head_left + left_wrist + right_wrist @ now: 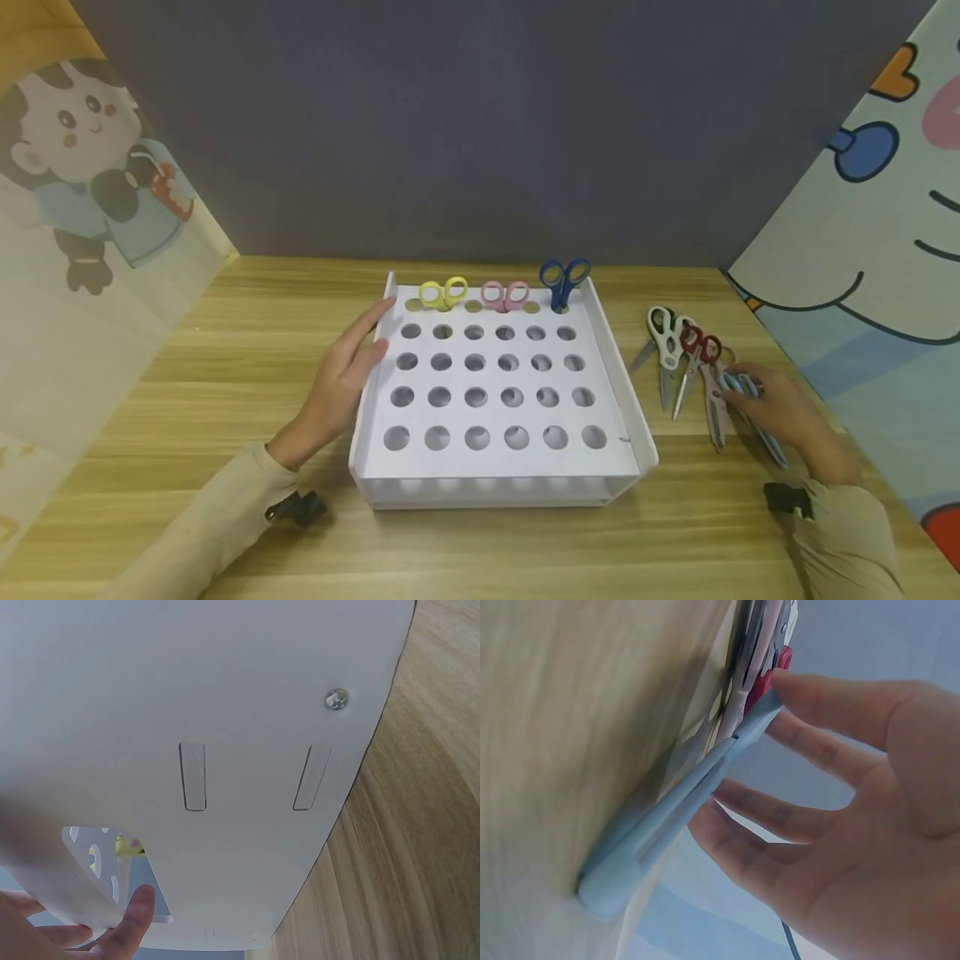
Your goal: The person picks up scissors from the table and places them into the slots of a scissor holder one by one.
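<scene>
The right hand [776, 404] pinches the handle end of light-blue scissors [660, 825], which slant over the table with their rounded light-blue end low. Beside them lie pale pink scissors [715, 408], red-handled scissors [693, 362] and white-handled scissors [667, 342]. My left hand [337, 379] holds the left side wall of a white rack [495, 458] with rows of round holes; in the left wrist view a fingertip lies at the wall's cutout. Yellow-handled scissors [442, 294], pink-handled scissors [505, 297] and dark-blue-handled scissors [562, 283] stand in the rack's back row.
The rack stands mid-table on a wood-grain table [247, 375], its side walls rising above the holed top. Behind is a dark grey panel [480, 125]. Walls with cartoon drawings [847, 275] close off both sides.
</scene>
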